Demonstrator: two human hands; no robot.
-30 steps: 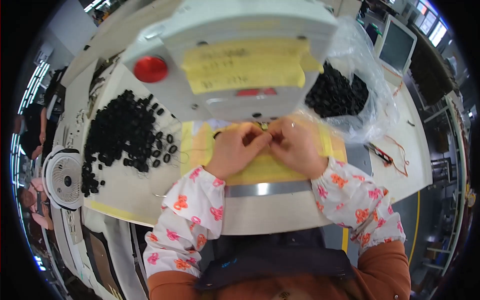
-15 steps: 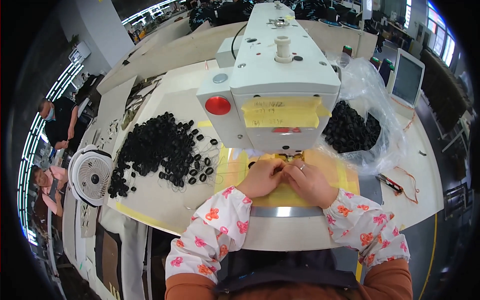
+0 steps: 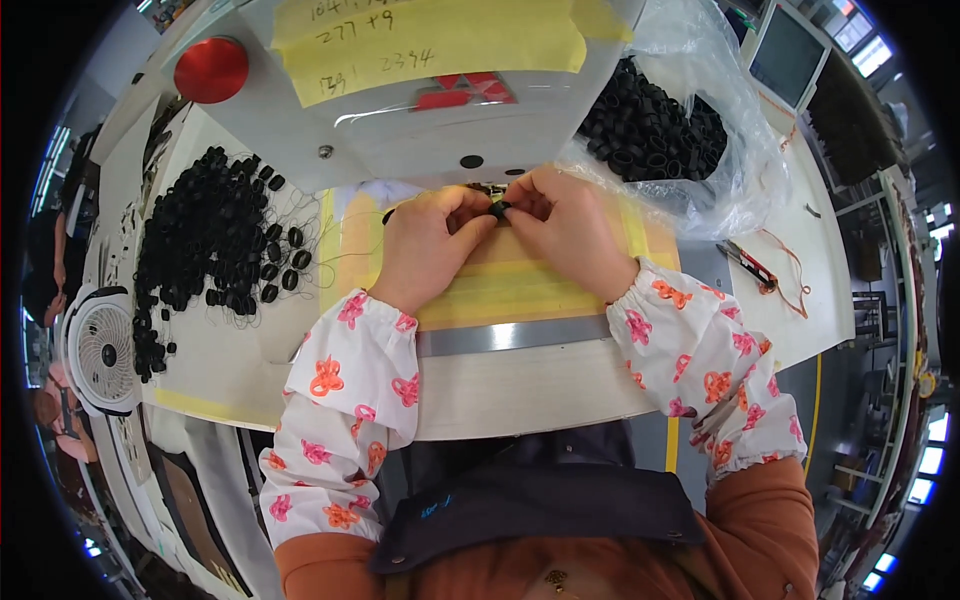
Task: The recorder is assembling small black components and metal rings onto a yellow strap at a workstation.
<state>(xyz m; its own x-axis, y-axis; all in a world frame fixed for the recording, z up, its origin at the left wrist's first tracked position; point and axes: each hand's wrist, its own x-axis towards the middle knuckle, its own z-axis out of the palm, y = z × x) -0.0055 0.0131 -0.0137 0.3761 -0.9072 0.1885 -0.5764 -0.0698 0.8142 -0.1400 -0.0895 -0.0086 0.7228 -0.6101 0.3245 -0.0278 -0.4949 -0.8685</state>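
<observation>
In front of the white sewing machine [image 3: 400,145], a small black fabric loop [image 3: 498,209] sits between the fingertips of both hands. My left hand [image 3: 428,245] pinches it from the left, thumb and forefinger closed. From the other side my right hand [image 3: 575,228] grips it with thumb and fingertips. Just behind the fingers are the machine's metal parts [image 3: 487,189], mostly hidden by the hands and the machine head. Below the hands lies a work plate covered with yellow tape [image 3: 490,290]. Another dark loop partly shows beside the left hand's knuckles.
A heap of black loops with loose threads [image 3: 205,240] covers the table's left side. More black loops [image 3: 650,130] fill a clear plastic bag [image 3: 745,150] at right. A red-handled cutter [image 3: 752,268] lies near an orange cord [image 3: 800,290]. A white fan [image 3: 102,350] stands far left.
The view has tipped down and come closer to the machine. The fingers have parted slightly, and the black loop now shows between them. Both hands stay at the machine.
</observation>
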